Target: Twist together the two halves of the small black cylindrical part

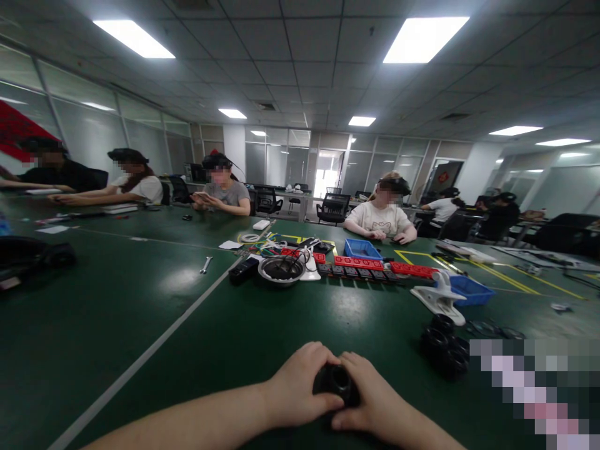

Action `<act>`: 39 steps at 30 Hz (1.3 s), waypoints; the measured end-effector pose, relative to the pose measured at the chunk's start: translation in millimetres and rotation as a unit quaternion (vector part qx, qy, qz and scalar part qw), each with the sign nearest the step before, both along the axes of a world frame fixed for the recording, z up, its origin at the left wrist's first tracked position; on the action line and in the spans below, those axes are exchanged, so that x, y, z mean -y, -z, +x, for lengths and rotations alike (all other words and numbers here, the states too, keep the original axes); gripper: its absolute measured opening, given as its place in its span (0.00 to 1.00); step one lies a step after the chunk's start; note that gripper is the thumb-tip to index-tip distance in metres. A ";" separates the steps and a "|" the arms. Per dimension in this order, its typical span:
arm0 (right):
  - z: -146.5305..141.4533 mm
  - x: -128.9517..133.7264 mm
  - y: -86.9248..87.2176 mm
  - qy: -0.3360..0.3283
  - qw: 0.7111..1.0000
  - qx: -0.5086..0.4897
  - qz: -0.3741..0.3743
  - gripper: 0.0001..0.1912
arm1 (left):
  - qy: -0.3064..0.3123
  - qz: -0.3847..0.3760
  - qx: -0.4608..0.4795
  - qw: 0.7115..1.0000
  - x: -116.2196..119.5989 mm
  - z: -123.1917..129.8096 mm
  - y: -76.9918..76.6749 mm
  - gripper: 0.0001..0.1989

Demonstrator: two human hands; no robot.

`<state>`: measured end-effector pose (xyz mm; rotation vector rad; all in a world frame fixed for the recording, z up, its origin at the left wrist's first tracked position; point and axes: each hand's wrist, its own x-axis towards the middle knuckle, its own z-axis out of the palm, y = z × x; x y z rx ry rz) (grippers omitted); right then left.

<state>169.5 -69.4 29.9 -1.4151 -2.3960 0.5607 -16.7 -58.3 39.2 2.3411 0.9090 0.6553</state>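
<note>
Between my two hands is a round black part [338,379] with a dark hole in its upper face. My left hand [307,384] wraps it from the left, its thumb lying across the near side. From the other side my right hand [368,400] closes on the same part, thumb low and in front. My fingers hide much of its outline, and its exact kind cannot be made out. To the right on the green table [225,350] stands a cluster of similar black ring-shaped parts [445,350].
Beyond my hands lie a white clamp base [438,300], blue bins [362,249], red strips [359,263], a round metal-rimmed bowl [282,270], a black handheld device [244,269] and tangled wires. A wrench [205,265] rests further left. Several people sit around the table.
</note>
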 end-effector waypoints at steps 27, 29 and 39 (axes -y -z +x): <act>-2.0 1.5 -5.9 -0.012 0.999 0.023 0.034 0.34 | -0.034 -0.023 -0.015 0.999 7.9 4.0 -2.6 0.23; 6.2 -0.6 -9.9 -0.041 0.999 -0.013 -0.022 0.37 | 0.009 -0.020 -0.026 0.999 3.2 -0.3 -5.3 0.26; 14.7 -13.3 -12.1 -0.083 0.988 -0.078 -0.109 0.21 | 0.114 0.000 -0.034 0.993 -19.8 -8.2 -9.8 0.27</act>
